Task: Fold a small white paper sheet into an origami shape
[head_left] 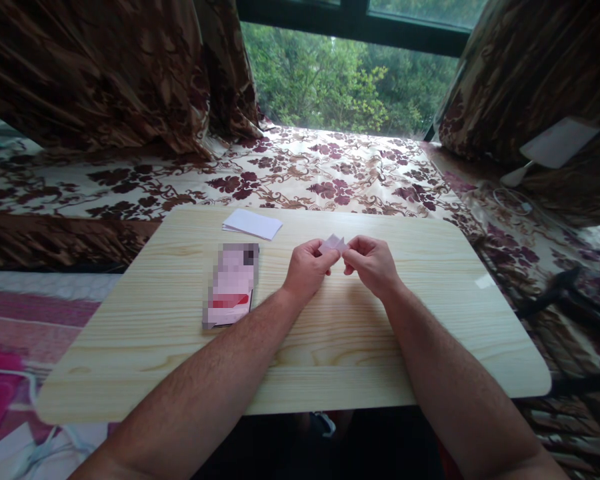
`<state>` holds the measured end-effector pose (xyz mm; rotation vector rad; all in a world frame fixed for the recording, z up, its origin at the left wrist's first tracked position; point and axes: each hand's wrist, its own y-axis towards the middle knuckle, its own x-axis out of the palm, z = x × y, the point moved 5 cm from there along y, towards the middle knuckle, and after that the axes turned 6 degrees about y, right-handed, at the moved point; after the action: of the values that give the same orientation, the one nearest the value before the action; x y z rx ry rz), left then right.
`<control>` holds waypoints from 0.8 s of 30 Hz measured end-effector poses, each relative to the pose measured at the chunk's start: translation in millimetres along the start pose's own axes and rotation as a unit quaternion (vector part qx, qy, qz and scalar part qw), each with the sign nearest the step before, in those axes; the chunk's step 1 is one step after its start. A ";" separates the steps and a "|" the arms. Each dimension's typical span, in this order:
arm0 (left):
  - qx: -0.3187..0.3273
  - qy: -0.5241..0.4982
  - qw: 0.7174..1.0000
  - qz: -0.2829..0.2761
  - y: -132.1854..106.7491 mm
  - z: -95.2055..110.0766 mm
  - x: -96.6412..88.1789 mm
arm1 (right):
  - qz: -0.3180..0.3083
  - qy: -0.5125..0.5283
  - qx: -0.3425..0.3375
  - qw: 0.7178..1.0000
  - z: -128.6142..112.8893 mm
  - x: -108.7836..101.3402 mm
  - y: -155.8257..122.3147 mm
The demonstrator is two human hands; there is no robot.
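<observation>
In the head view, the left hand (306, 268) and the right hand (374, 265) are near each other above the table (340, 363). Between them is a small folded paper (333, 244), white and with pointed corners. The fingers of the left hand are clamped on its left and lower part, with the thumb lying in front; the fingers of the right hand are pinched together on its right edge. To the left of the hands, farther on the table, lies a small stack of white paper (253, 224). Nearer than this stack, beside the left forearm, a flat phone-like object (231, 277) lies, its pink surface pixelated. Behind the table, a flowered cloth (330, 170) spreads below the window (325, 80).
</observation>
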<state>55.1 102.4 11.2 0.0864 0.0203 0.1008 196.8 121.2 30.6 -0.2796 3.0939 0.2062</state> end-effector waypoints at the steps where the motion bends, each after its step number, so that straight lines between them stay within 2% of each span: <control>1: 0.002 0.002 1.000 0.001 0.3 -0.5 -0.3 | -0.004 0.002 0.000 1.000 0.2 0.4 -0.1; 7: 0.017 0.017 1.000 -0.016 1.4 -2.1 -0.3 | -0.029 -0.002 -0.003 1.000 -2.3 3.8 -1.7; 17: 0.019 0.018 0.999 -0.019 0.0 -0.3 0.7 | -0.036 -0.040 -0.018 0.998 -2.5 2.4 -1.8; 24: 0.031 0.011 0.999 -0.044 1.7 -1.6 0.1 | -0.043 -0.001 -0.002 0.999 -4.1 2.3 -1.9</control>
<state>55.0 104.2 9.8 0.1453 0.0498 0.0135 194.8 118.4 34.4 -0.4116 3.0712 0.2115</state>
